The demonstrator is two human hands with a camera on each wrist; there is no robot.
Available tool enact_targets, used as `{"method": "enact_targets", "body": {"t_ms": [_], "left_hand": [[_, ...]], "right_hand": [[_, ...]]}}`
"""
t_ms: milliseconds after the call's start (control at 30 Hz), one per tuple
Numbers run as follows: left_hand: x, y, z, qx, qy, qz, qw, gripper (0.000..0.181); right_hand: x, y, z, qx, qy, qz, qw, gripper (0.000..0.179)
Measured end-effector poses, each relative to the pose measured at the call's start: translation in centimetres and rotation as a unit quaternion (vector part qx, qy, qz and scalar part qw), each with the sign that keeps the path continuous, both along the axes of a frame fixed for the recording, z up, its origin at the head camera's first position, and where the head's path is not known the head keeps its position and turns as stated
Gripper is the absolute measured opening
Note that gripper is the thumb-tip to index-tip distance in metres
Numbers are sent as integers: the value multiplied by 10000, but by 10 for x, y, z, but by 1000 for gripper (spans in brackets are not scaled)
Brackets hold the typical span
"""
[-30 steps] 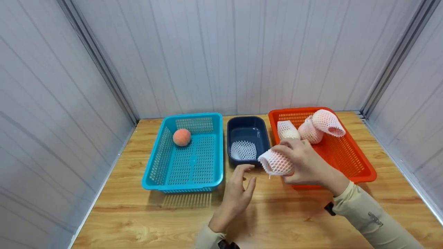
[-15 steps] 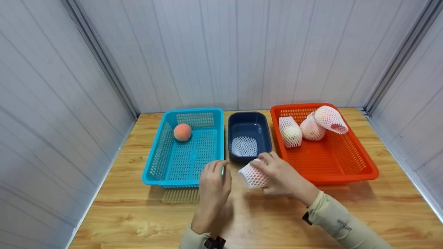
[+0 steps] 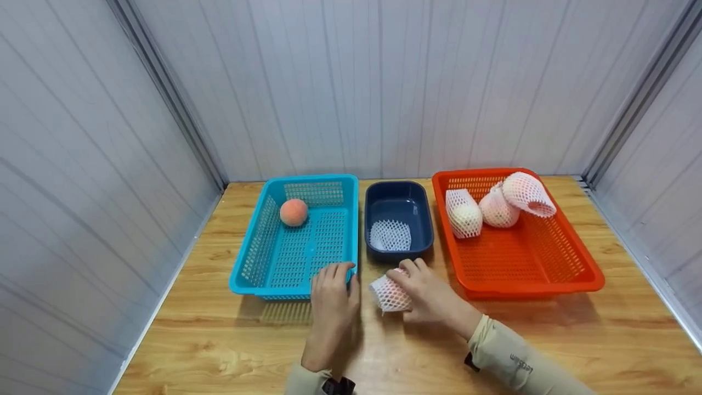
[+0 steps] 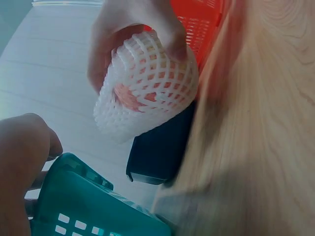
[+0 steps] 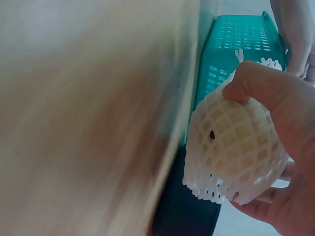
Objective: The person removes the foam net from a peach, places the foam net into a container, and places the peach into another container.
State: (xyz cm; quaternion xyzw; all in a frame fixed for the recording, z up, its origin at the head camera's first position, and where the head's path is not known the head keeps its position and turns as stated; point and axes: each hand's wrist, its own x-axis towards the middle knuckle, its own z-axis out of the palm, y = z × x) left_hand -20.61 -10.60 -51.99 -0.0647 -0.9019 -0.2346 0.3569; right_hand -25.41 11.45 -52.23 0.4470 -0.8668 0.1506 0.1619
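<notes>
My right hand (image 3: 430, 293) holds a peach in a white foam net sleeve (image 3: 392, 293), just above the table in front of the dark blue dish. In the left wrist view, pinkish peach skin shows through the sleeve's open end (image 4: 129, 98); the right wrist view shows its paler yellow side (image 5: 236, 137). My left hand (image 3: 332, 299) grips the front right corner of the blue basket (image 3: 241, 274), its fingers over the rim and its thumb on the outer side. A bare peach (image 3: 294, 212) lies in that basket, toward the back left.
Between the baskets stands the dark blue dish (image 3: 399, 192), with one flattened foam net (image 3: 390, 236) in it. The red basket (image 3: 548, 285) on the right contains several netted fruits (image 3: 499, 207) along its back. Pale panel walls (image 3: 340, 82) surround the wooden table (image 3: 197, 340).
My right hand has carried the netted peach left and down, away from the red basket. The left hand has moved left onto the blue basket's corner.
</notes>
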Motion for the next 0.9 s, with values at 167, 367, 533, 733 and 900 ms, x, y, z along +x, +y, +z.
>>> {"method": "enact_targets", "body": {"t_ms": [167, 367, 533, 733, 900], "left_hand": [[5, 3, -7, -100, 56, 19, 9999, 17], [6, 5, -12, -52, 114, -57, 9999, 16], [3, 5, -9, 21, 126, -93, 9999, 17], [-1, 2, -3, 185, 269, -97, 9994, 18], [-4, 2, -1, 227, 334, -164, 9991, 17]], "right_hand": [[10, 0, -13, 67, -297, -107, 9995, 86], [18, 1, -20, 208, -456, -366, 9981, 90], [14, 2, -16, 263, -292, -554, 9977, 94], [8, 5, -14, 365, -379, -540, 9971, 97], [4, 13, -11, 379, -565, -570, 9961, 110]]}}
